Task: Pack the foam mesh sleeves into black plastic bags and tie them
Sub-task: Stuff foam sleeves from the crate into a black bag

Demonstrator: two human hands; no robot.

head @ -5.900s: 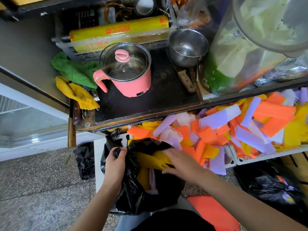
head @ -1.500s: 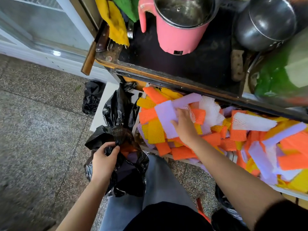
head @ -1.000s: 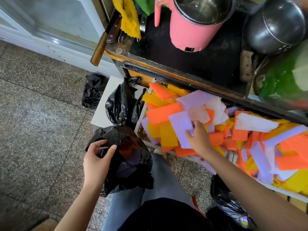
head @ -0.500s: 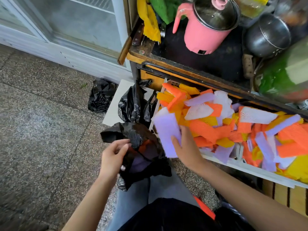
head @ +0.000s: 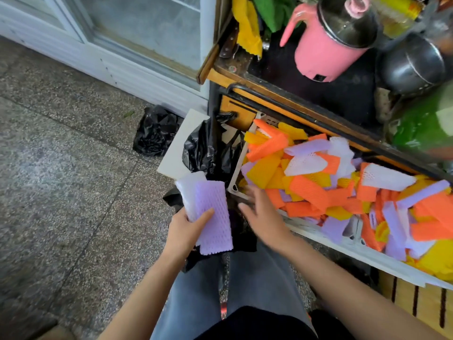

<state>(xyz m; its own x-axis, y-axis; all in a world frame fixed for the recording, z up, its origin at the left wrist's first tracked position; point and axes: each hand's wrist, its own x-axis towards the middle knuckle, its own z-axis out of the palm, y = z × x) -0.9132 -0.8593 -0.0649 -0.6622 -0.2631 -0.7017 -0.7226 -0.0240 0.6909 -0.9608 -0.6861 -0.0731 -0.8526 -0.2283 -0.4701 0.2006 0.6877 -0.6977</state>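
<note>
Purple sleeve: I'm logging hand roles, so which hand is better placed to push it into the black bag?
Left. The left hand grips the purple sleeve just above the black bag on the lap; the right hand is open and empty beside the tray.

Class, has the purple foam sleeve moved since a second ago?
Yes. The purple foam sleeve went leftward off the white tray, into the left hand over the black bag.
</note>
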